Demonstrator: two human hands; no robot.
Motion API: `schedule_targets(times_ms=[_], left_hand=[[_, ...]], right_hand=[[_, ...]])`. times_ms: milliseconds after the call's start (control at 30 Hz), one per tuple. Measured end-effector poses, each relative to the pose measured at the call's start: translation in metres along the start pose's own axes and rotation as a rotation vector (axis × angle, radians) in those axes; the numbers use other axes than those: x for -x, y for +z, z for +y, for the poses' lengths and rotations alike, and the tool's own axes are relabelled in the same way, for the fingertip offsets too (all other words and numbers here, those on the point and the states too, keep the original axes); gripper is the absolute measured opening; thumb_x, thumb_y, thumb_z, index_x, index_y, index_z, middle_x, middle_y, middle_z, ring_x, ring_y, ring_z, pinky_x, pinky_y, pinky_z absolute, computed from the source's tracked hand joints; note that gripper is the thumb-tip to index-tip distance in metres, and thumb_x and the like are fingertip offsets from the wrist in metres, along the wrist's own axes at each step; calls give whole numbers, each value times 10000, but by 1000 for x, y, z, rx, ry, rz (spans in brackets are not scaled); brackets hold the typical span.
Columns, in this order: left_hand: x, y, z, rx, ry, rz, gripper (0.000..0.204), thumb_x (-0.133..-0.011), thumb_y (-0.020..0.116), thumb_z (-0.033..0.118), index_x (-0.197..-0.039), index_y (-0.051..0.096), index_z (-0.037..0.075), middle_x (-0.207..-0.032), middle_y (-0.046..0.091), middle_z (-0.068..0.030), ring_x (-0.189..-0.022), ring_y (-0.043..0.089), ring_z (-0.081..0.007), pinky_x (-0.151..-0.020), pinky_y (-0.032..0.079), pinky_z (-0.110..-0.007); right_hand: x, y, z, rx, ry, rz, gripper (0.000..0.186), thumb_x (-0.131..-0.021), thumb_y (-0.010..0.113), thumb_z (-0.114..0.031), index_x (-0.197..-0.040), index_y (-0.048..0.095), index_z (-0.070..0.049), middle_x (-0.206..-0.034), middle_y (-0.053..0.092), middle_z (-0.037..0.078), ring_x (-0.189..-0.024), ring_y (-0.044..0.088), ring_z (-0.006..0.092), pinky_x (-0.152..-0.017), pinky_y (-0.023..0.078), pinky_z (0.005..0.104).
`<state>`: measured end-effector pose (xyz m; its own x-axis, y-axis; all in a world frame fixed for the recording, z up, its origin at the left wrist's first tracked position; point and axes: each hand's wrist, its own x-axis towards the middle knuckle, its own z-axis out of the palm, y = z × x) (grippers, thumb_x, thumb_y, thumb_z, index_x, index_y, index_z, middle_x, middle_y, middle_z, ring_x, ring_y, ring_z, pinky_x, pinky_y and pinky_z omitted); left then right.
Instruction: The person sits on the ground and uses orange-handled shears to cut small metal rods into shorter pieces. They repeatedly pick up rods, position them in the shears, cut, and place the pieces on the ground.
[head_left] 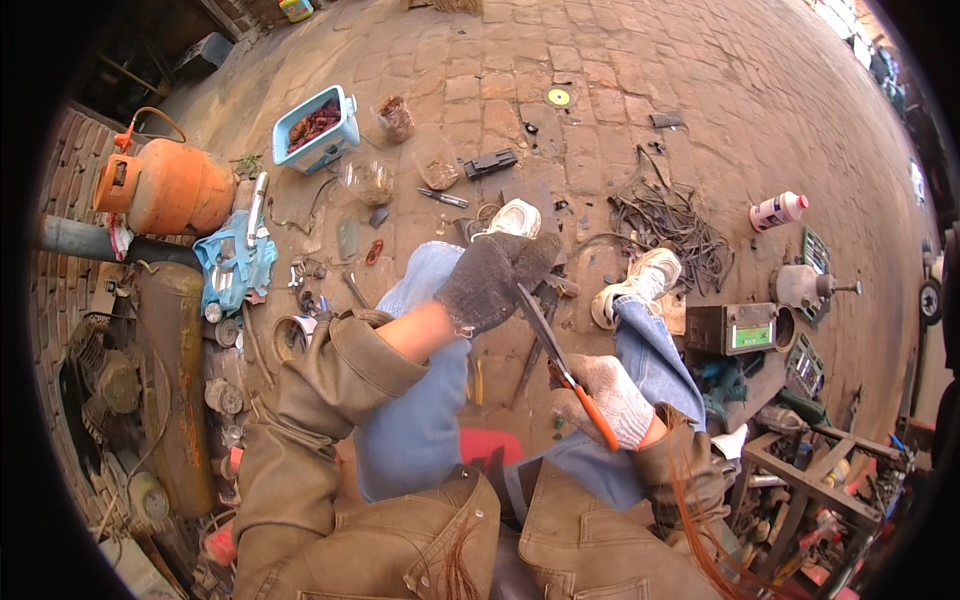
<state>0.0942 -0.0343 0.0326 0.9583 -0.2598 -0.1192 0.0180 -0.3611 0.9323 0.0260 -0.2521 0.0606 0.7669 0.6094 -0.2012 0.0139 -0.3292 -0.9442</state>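
Note:
In a white knitted glove, my right hand [597, 395] is closed round a long-jawed tool with orange handles [597, 412]. The tool's dark, narrow front part slants up and left toward my other hand. My left hand [490, 285], in a dark grey glove, is bent with its fingers curled in front of a white shoe [515, 219]. What those fingers hold, if anything, is hidden by the glove. Just under the left hand a dark metal piece [562, 287] shows in part, and its kind is unclear.
An orange gas cylinder [185, 187] lies at left by a blue plastic bag [238, 262]. A blue tub [352, 130] of reddish bits stands beyond. Tangled dark cables [672, 225], a white bottle [775, 212], a grey metal box [712, 328] and a cluttered metal frame [800, 490] are at right.

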Motion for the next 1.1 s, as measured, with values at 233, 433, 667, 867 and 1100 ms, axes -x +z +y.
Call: schedule_targets(times_ms=[233,433,667,867,1100], left_hand=[[-1,-6,15,285,4,205,475,-1010,419,415,-783,593,35,-599,515,-13,-510,466,-84,-487,371,-226],[4,-15,22,769,27,-17,458,-1021,388,391,-842,576,14,-625,472,-26,-544,458,-113,-493,358,-244],[7,-14,28,500,173,177,518,-1006,395,461,-780,579,33,-647,503,-34,-585,460,-122,-542,377,-286],[7,-24,30,-227,544,266,308,-934,520,283,-749,587,46,-692,553,-142,-608,543,-320,-566,425,-402],[14,-25,35,-534,621,324,314,-908,531,322,-708,585,86,-673,547,-121,-616,544,-359,-546,417,-423]], right_hand=[[9,-7,4,-590,220,-247,411,-872,602,-436,-824,552,-32,-697,558,29,-605,521,96,-527,407,251],[8,-3,12,-730,-30,-380,240,-835,670,-160,-994,633,16,-850,654,45,-725,602,127,-609,486,281],[6,-15,-8,302,-109,155,376,-662,613,-55,-1033,594,5,-879,633,195,-759,626,399,-662,521,429],[-3,-15,-14,550,-59,353,303,-678,622,-61,-965,562,15,-824,613,209,-744,619,398,-625,503,443],[-6,-7,-18,422,-12,303,308,-712,693,-175,-896,535,14,-780,575,224,-740,575,443,-653,461,469]])
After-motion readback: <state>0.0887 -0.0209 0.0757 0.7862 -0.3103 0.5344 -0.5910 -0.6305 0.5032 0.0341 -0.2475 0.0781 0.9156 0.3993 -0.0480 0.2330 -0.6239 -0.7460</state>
